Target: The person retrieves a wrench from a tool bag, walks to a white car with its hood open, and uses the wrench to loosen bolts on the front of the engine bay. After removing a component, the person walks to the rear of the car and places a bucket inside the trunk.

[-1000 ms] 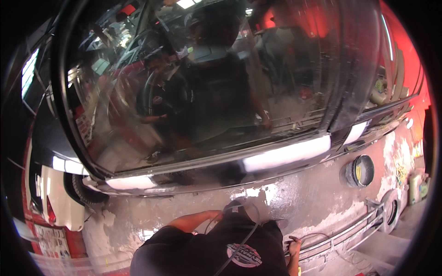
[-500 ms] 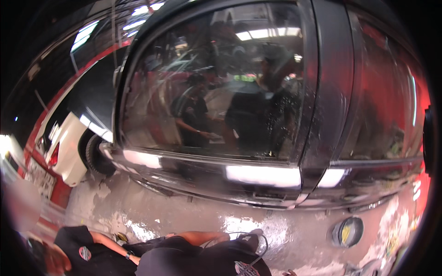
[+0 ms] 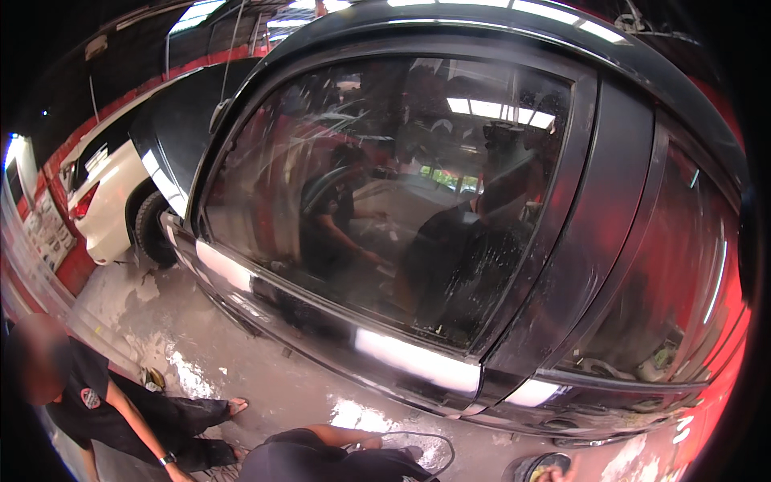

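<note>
My right hand enters at the lower edge, over the near rim of a black bucket. Its visible fingers are apart, and the rest is cut off by the frame. Something yellow lies inside the bucket, too small to name. My bent left forearm crosses in front of my black shirt; the left hand itself does not show. A dark cable loops beside my body. Ahead stands a black vehicle whose side window carries water drops and streaks and reflects people.
A person in dark clothes stands to my left, one arm lowered. Beyond is a white vehicle with a dark tyre. Wet patches shine on the grey floor. A red wall rises at the right.
The view has tilted and turned, so more of the vehicle's roof shows and the bucket sits lower. My right hand has come to the bucket. The other person appears more upright.
</note>
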Demonstrator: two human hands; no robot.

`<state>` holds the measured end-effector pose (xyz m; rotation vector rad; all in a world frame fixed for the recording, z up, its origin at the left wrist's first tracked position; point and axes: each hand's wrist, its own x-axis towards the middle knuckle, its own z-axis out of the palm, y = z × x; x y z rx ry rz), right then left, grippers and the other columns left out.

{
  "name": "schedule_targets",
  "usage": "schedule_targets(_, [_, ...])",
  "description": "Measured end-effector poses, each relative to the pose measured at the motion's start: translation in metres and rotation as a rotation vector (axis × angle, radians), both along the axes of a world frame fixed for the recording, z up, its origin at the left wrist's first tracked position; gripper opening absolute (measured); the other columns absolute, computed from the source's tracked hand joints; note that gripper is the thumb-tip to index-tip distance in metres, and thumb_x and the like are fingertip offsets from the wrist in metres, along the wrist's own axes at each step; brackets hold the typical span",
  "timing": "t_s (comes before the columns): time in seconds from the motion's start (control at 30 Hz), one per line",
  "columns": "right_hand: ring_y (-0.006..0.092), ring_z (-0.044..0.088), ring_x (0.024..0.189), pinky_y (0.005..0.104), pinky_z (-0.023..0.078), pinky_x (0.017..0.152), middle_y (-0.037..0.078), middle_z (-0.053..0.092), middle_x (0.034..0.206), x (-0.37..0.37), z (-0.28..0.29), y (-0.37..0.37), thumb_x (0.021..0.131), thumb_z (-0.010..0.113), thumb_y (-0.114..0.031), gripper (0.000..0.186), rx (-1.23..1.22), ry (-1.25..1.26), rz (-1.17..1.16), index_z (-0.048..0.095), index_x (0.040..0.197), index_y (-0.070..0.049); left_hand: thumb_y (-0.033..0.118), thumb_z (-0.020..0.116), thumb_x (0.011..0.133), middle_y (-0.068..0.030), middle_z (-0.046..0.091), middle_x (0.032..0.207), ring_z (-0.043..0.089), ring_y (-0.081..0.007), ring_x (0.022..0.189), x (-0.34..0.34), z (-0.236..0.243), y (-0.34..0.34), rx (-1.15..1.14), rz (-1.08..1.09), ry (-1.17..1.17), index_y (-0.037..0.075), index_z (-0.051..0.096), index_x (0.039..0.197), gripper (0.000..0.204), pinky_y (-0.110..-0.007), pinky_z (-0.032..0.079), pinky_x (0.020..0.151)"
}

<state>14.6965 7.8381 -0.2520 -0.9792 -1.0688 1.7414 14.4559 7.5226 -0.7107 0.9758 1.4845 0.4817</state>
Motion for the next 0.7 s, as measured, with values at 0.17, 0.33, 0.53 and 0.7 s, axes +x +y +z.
schedule_targets(0.17, [0.0096, 0.044, 0.059, 0.0208, 0.039, 0.054, 0.001, 0.050, 0.073, -0.006, 0.029, 0.034, 0.078, 0.061, -0.004, 0.058, 0.101, 0.053, -0.052, 0.046, 0.134, 0.005, 0.020, 0.065, 0.073, -0.0134, 0.066, 0.076, 0.062, -0.0272, 0.064, -0.009, -0.002, 0.017, 0.001, 0.060, -0.030, 0.004, 0.066, 0.081, 0.018, -0.042, 0.048, 0.056])
schedule_targets(0.33, [0.0089, 0.043, 0.059, 0.0200, 0.038, 0.053, 0.000, 0.049, 0.071, -0.030, 0.022, 0.044, 0.078, 0.062, -0.005, 0.059, 0.063, 0.042, 0.114, 0.046, 0.134, 0.005, 0.021, 0.065, 0.073, -0.0135, 0.067, 0.078, 0.062, -0.0278, 0.065, -0.015, -0.010, 0.012, -0.010, 0.129, -0.043, 0.005, 0.067, 0.082, 0.018, -0.043, 0.048, 0.057])
schedule_targets(0.53, [0.0072, 0.040, 0.053, 0.0192, 0.034, 0.048, -0.003, 0.045, 0.066, -0.047, -0.006, 0.036, 0.079, 0.065, -0.009, 0.060, -0.091, 0.005, 0.548, 0.045, 0.134, 0.006, 0.022, 0.066, 0.073, -0.0136, 0.068, 0.080, 0.063, -0.0285, 0.067, -0.015, -0.012, 0.019, 0.012, 0.167, 0.022, 0.006, 0.068, 0.083, 0.019, -0.043, 0.048, 0.057])
schedule_targets(0.7, [0.0077, 0.043, 0.048, 0.0191, 0.032, 0.043, 0.000, 0.048, 0.062, -0.064, 0.000, 0.039, 0.082, 0.071, -0.018, 0.061, -0.036, -0.119, 0.768, 0.047, 0.131, 0.008, 0.022, 0.066, 0.072, -0.0137, 0.069, 0.082, 0.064, -0.0291, 0.068, 0.030, -0.019, 0.014, 0.012, 0.184, 0.029, 0.006, 0.069, 0.083, 0.020, -0.043, 0.049, 0.058])
